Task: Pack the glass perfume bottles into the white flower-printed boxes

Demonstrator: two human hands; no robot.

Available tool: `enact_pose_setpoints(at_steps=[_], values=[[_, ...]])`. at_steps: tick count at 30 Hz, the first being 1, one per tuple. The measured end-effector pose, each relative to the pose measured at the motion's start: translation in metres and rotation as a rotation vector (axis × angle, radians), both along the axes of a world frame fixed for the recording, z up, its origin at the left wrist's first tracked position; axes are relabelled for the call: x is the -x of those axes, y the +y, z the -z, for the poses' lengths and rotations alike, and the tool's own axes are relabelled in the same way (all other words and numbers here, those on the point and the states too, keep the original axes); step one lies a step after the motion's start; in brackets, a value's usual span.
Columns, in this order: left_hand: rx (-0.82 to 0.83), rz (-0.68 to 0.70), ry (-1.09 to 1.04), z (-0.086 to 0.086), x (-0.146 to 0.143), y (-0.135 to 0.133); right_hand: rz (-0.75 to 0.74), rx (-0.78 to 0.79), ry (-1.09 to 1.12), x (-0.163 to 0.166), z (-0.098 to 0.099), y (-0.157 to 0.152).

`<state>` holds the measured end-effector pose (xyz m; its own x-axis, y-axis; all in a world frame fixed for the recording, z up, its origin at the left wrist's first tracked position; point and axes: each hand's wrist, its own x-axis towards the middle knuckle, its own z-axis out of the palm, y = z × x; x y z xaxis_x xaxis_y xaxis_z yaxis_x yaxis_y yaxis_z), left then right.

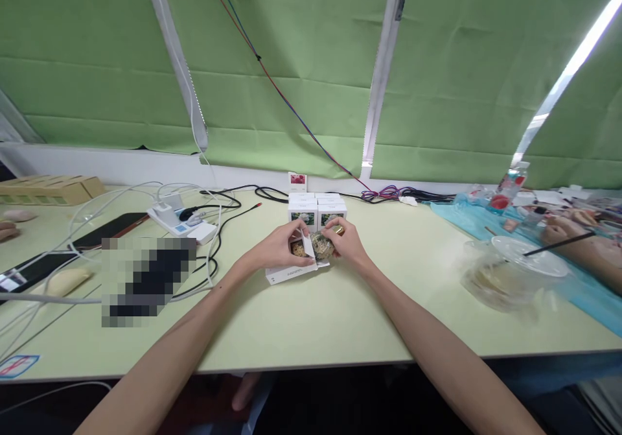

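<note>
A small white cardboard box (290,273) lies on its side near the middle of the table, its end flaps open toward the right. My left hand (278,247) grips it, with fingers over the top and the thumb along the near side. Through a gap in the box, something yellowish and grainy shows. Closed around the gold lid of a clear jar (322,246) is my right hand (347,244). Pale dried pieces fill the jar, which sits right at the box's open end; whether it is partly inside I cannot tell. Just behind stand several white boxes (302,209) with flower pictures.
Left of my arm lie a power strip (182,224), tangled white cables and dark devices. Black cords (272,193) run along the back edge. To the right are a lidded plastic cup (527,258) with a black straw, a bottle (508,187) and another person's arm (583,244).
</note>
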<state>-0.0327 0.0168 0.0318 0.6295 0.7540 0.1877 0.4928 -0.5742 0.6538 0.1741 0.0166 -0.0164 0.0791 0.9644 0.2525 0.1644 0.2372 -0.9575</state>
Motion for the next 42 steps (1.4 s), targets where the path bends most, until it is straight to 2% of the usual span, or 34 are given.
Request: enact_pose_setpoints(at_steps=[25, 30, 35, 42], values=[[-0.083, -0.031, -0.090, 0.015, -0.010, -0.001, 0.022, 0.052, 0.154, 0.001, 0.007, 0.005], [-0.034, 0.006, -0.093, 0.016, -0.009, 0.002, 0.033, 0.051, 0.160, 0.001, 0.009, 0.007], [0.002, 0.057, -0.009, 0.012, -0.007, 0.000, 0.041, 0.045, 0.164, 0.002, 0.011, 0.007], [-0.049, 0.034, 0.120, 0.010, -0.010, -0.008, 0.044, 0.058, 0.165, 0.002, 0.012, 0.007]])
